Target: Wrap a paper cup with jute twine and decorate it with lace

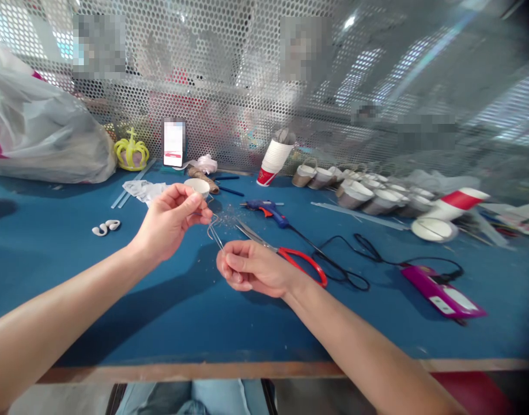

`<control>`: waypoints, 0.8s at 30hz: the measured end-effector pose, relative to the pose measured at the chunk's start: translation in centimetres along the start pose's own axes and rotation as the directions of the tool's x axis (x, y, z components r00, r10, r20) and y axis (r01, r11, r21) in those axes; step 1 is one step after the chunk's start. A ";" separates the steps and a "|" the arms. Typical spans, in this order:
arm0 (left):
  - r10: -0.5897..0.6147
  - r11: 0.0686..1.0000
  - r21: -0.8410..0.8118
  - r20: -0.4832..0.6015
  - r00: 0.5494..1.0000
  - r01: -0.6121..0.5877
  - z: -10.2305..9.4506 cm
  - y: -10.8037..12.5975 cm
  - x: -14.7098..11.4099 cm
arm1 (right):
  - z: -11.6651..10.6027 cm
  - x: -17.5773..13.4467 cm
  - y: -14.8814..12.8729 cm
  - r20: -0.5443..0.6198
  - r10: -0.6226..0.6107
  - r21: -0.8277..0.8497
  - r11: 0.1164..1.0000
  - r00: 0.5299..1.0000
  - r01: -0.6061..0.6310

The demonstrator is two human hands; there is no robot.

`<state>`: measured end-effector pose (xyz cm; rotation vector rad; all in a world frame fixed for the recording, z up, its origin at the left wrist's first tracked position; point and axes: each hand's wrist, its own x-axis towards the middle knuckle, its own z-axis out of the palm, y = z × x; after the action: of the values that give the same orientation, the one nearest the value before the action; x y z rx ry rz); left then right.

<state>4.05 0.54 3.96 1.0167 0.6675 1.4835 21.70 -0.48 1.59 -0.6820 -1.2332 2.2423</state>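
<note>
My left hand is closed on a small cut-down paper cup, its pale round rim showing above the thumb. A thin brownish cord hangs from beside those fingertips and curls. My right hand, lower and to the right, pinches slim metal tweezers, whose tips point up at the cord. Whether the tips grip the cord I cannot tell. Red-handled scissors lie just behind my right hand, blades pointing left. Beyond them rests a blue glue gun among small scraps.
Several small wrapped cups stand at the back right. A purple power strip with black cable lies right. Stacked paper cups, a phone, a yellow crown-shaped piece, a plastic bag and white earbuds line the table.
</note>
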 end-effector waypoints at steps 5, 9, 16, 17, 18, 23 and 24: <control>0.024 1.000 0.008 -0.035 0.999 -0.024 0.0 0.2 0.3 | 0.0 0.0 0.1 -0.007 0.002 0.010 1.000 1.000 -0.002; 0.051 0.999 -0.002 -0.047 0.998 -0.051 -0.3 -0.1 0.6 | -0.1 0.0 0.1 -0.026 -0.026 0.004 1.000 0.999 0.026; 0.081 0.997 0.000 -0.050 0.995 -0.081 -0.7 -0.2 0.9 | -0.2 0.2 0.2 -0.004 -0.026 0.021 0.999 1.000 0.026; 0.083 0.997 0.001 -0.054 0.995 -0.083 -0.7 -0.2 0.9 | -0.2 0.2 0.2 -0.003 -0.025 0.025 0.999 1.000 0.025; 0.086 0.996 0.002 -0.058 0.995 -0.086 -0.7 -0.1 0.9 | -0.3 0.1 0.2 -0.002 -0.024 0.025 0.999 1.000 0.024; 0.107 0.994 -0.006 -0.059 0.993 -0.107 -0.7 -0.1 0.9 | -0.3 0.0 0.2 0.001 -0.022 0.026 0.999 1.000 0.022; 0.110 0.994 -0.008 -0.057 0.992 -0.110 -0.7 -0.1 0.9 | -0.2 0.1 0.3 -0.003 -0.028 0.025 0.999 1.000 0.028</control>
<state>3.46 1.58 3.77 1.0197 0.6515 1.6154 21.75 -0.44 1.25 -0.6543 -1.2037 2.2294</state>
